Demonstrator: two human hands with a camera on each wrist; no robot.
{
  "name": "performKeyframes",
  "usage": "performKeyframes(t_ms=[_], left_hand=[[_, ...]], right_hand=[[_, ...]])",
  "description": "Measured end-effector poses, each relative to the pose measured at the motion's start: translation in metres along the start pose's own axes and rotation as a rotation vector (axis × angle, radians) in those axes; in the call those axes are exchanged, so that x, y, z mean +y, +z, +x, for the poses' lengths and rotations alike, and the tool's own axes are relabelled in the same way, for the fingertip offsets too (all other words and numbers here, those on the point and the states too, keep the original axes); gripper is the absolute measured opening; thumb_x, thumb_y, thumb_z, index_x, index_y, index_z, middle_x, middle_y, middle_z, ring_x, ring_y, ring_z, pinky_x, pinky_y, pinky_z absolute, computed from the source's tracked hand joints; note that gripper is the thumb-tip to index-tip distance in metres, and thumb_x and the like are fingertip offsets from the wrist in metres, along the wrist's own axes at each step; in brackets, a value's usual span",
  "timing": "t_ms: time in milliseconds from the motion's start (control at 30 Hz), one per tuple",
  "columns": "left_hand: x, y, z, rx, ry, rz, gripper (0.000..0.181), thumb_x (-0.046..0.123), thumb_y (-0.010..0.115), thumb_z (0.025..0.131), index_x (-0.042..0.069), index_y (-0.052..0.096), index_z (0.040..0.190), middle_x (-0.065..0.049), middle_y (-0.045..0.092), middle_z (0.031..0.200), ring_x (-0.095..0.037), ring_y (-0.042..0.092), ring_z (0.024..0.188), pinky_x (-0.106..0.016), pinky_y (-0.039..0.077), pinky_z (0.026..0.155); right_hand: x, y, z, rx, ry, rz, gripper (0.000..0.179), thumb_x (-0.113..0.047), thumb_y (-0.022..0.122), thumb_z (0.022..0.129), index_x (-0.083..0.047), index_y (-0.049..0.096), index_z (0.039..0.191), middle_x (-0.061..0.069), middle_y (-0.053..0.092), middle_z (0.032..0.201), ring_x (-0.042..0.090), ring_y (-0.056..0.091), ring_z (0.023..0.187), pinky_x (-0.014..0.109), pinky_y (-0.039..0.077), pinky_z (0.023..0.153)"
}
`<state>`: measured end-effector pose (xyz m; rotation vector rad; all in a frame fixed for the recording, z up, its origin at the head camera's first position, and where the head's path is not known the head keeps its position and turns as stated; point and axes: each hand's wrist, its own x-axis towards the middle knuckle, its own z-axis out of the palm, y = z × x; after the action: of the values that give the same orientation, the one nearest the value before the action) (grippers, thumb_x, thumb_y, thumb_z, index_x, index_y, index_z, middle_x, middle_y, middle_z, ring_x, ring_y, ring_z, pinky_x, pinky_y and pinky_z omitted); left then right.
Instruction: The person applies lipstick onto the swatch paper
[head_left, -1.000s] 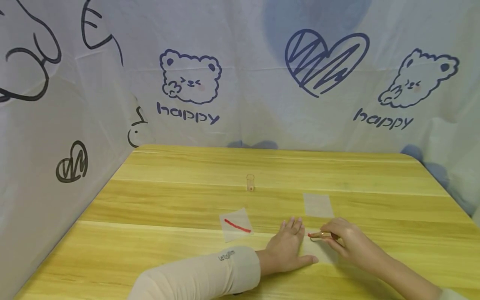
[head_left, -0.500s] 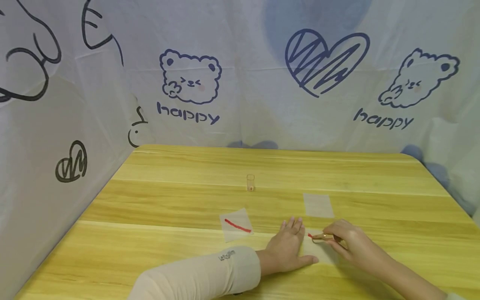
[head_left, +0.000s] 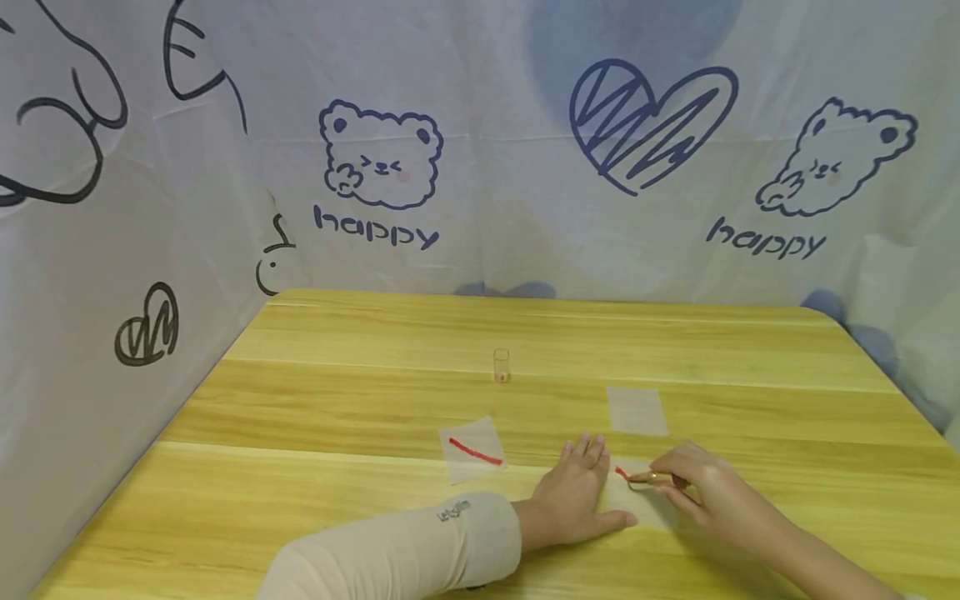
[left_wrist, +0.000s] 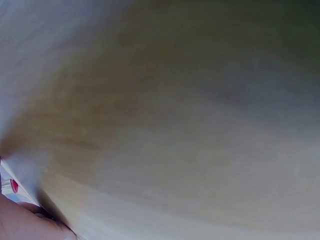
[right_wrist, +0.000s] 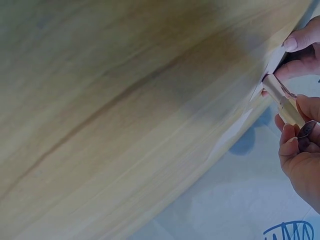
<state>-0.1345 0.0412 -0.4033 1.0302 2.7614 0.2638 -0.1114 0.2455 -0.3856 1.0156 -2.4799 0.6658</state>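
Note:
My right hand [head_left: 701, 483] pinches a lipstick [head_left: 642, 477], a slim gold tube, its tip at a small white paper square [head_left: 651, 508]. A short red streak [head_left: 622, 472] runs along the paper's upper left up to the tip. Beside it, my left hand [head_left: 573, 492] lies flat with fingers extended, over the left side of that square. In the right wrist view the lipstick [right_wrist: 282, 102] slants between thumb and fingers, with a dark round end below. The left wrist view is mostly blurred tabletop; part of a hand [left_wrist: 30, 225] shows in its corner.
Left of my hands lies a paper square [head_left: 472, 467] with a long red line. Another, unmarked paper square [head_left: 637, 411] is behind my right hand. A small clear cap [head_left: 501, 365] stands farther back on the wooden table [head_left: 300, 400]. Printed white cloth [head_left: 480, 208] hangs behind.
My right hand has moved slightly right and down with the lipstick, and the red streak on the paper has grown longer. My left hand has stayed in place.

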Motion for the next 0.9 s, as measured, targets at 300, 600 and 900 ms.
performKeyframes(t_ms=[300,600,900], left_hand=[[-0.0005,0.0024,0.0005,0.009,0.008,0.013,0.081,0.064,0.039,0.089,0.003,0.034,0.142,-0.011,0.023,0.153,-0.025,0.019,0.143,-0.034,0.022,0.116],[-0.0011,0.0031,0.0008,0.014,0.010,0.016,0.081,0.064,0.038,0.089,0.003,0.033,0.143,-0.011,0.023,0.153,-0.025,0.020,0.143,-0.034,0.022,0.116],[-0.0011,0.0037,0.0014,0.012,0.009,0.010,0.081,0.064,0.039,0.089,0.004,0.033,0.143,-0.011,0.022,0.153,-0.024,0.018,0.143,-0.033,0.021,0.116]], right_hand=[[-0.0002,0.0001,-0.0027,0.008,-0.007,-0.005,0.030,0.006,0.077,0.062,0.001,0.065,0.089,0.006,0.063,0.081,-0.006,0.047,0.069,0.012,0.044,0.052],[0.0006,-0.0013,-0.0044,0.000,-0.009,-0.013,0.031,0.007,0.077,0.061,0.000,0.065,0.090,0.004,0.063,0.080,-0.006,0.046,0.069,0.012,0.044,0.052],[-0.0002,-0.0024,-0.0082,0.009,-0.015,-0.022,0.032,0.008,0.077,0.060,0.001,0.065,0.089,0.005,0.063,0.080,-0.005,0.046,0.069,0.012,0.044,0.052]])
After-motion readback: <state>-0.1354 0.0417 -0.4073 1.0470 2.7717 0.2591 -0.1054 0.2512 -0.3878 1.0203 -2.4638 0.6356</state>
